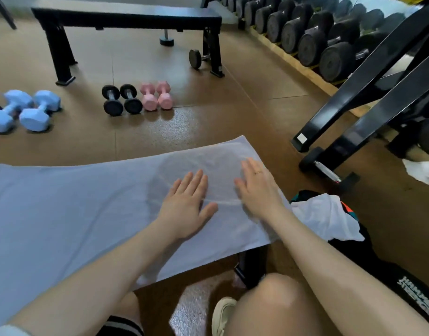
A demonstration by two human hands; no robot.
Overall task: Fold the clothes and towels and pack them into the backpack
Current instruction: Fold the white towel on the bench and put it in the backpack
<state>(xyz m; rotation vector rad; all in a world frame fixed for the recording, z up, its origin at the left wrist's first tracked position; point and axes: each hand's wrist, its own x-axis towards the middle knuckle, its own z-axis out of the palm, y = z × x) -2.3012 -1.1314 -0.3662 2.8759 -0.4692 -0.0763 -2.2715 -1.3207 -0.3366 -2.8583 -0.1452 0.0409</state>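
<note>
Hands, left (186,202) and right (258,187), flat and open, gripping nothing, on pale blue rectangular towel (63,209); smooth toward 3 o'clock edge before folding

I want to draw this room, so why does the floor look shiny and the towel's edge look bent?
Head view: light glares off the floor beyond the towel; the wide lens bows the towel's edge and the bench; both hands, left hand and right hand, look sharp.
</note>
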